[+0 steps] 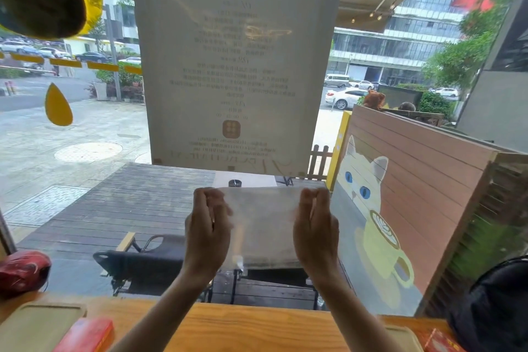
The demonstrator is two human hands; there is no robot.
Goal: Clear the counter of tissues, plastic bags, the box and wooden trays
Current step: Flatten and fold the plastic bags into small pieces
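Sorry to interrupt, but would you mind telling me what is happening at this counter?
A person is holding a clear plastic bag up in front of the window, the left hand and right hand each gripping one side. On the wooden counter below, a wooden tray and a red box wait at the left.

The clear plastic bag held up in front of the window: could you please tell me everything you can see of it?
The plastic bag is a clear, slightly cloudy, roughly rectangular sheet, flat and smooth, held upright above the wooden counter and touching nothing else. The left hand pinches its left edge, the right hand its right edge, keeping it stretched between them. The decking outside shows dimly through it. Its lower edge looks darker, and motion blur hides finer detail.
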